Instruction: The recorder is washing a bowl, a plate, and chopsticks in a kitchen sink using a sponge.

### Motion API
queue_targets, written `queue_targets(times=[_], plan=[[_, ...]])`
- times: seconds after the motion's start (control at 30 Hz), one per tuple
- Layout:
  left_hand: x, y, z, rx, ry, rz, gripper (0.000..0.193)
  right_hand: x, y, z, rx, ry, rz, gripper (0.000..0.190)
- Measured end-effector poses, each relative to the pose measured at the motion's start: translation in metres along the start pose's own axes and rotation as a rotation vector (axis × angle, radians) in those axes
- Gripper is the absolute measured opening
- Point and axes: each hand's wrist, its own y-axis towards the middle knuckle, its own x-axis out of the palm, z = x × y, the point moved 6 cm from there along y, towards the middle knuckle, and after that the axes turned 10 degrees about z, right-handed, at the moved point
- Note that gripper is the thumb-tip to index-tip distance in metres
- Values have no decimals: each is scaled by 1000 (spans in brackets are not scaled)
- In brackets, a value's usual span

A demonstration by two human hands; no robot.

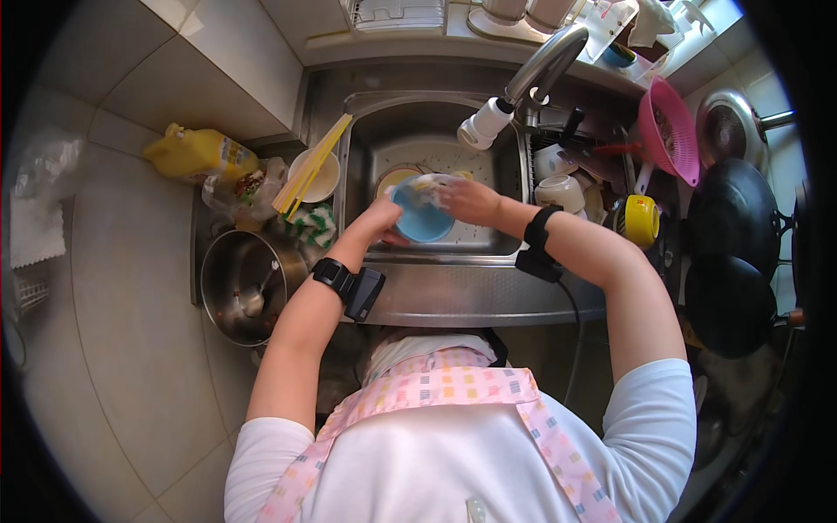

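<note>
Over the stainless steel sink, my left hand grips the left rim of a light blue bowl. My right hand is at the bowl's upper right side, closed on a whitish, sudsy cloth or sponge that touches the inside of the bowl. Behind the blue bowl, a yellowish dish lies on the sink floor, partly hidden, among small dark scraps. A faucet with a white spray head hangs above the sink's right part.
Left of the sink are a white bowl with yellow chopsticks across it, a green-white cloth, a yellow jug and a steel pot. Stacked bowls, a pink colander and black pans stand or hang at right.
</note>
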Motion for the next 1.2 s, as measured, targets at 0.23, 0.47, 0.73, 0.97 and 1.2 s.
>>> queue_targets(times=[0.23, 0.47, 0.73, 0.97, 1.2], plan=[[-5, 17, -8, 97, -58, 205, 55, 29, 29, -27, 801, 843, -351, 19], [-11, 12, -12, -26, -18, 88, 56, 6, 1, -15, 206, 175, 88, 15], [-9, 6, 1, -3, -44, 139, 60, 25, 28, -16, 457, 464, -279, 9], [0, 11, -6, 71, -100, 285, 65, 57, 15, 7, 1232, 413, 95, 13], [0, -1, -10, 53, -292, 165, 66, 58, 38, -12, 928, 754, -113, 15]])
